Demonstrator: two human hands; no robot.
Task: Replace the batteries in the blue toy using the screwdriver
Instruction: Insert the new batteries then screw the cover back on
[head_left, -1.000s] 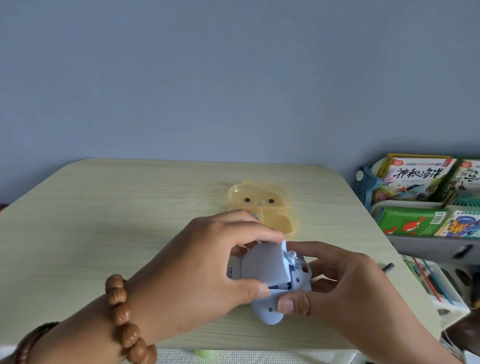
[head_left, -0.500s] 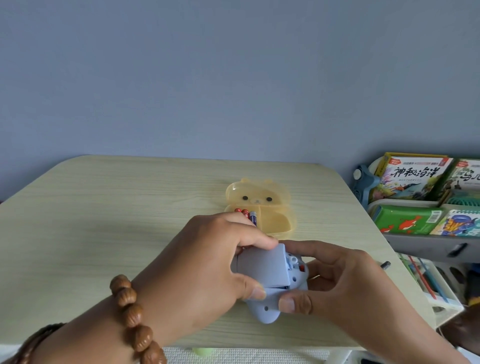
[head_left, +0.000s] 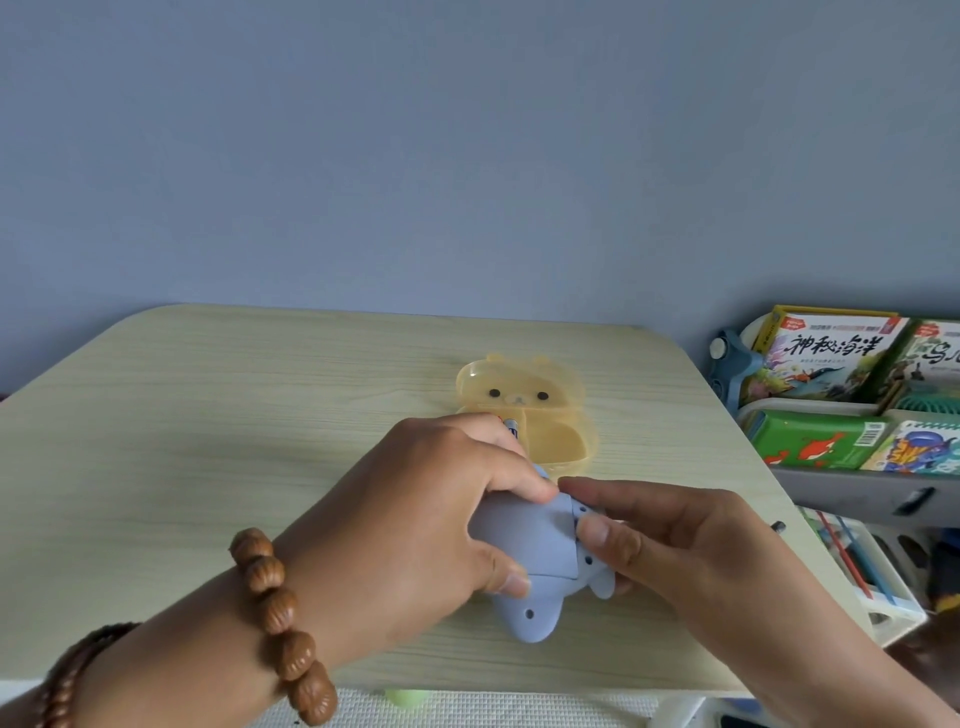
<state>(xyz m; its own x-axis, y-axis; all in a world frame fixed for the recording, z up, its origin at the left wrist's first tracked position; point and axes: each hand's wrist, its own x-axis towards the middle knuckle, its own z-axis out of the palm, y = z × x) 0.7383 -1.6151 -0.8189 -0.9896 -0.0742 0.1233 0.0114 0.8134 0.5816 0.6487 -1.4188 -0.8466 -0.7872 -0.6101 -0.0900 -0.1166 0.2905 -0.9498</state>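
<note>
**Two hands hold a small blue toy, belly up, over a table**

Head view: The toy (head_left: 537, 608), pale blue plastic, sits low over the near edge of a light wooden table (head_left: 208, 441), gripped from both sides. The left hand (head_left: 415, 525), with a bead bracelet (head_left: 280, 623) at its wrist, curls round the toy's left side, its thumb pressing the lower edge of a flat cover (head_left: 524, 540). The right hand (head_left: 696, 556) pinches the right side, thumb on the shell, forefinger stretched along the top.

The toy looks light, hard and smooth, so likely to slip. It is best held by its rounded sides, leaving the cover and the small screw holes free. The thin cover may bend or snap if forced.

Just behind the hands lies an open amber case (head_left: 519, 384) shaped like a bear. Its lid is tipped back and its tray is divided. A battery (head_left: 511, 427) pokes from the left compartment, mostly hidden by the left hand; the right compartment shows only its floor.

At right, off the table, bins (head_left: 831, 491) hold picture books. A dark tip (head_left: 777, 526) past the right hand is too small to identify.
</note>
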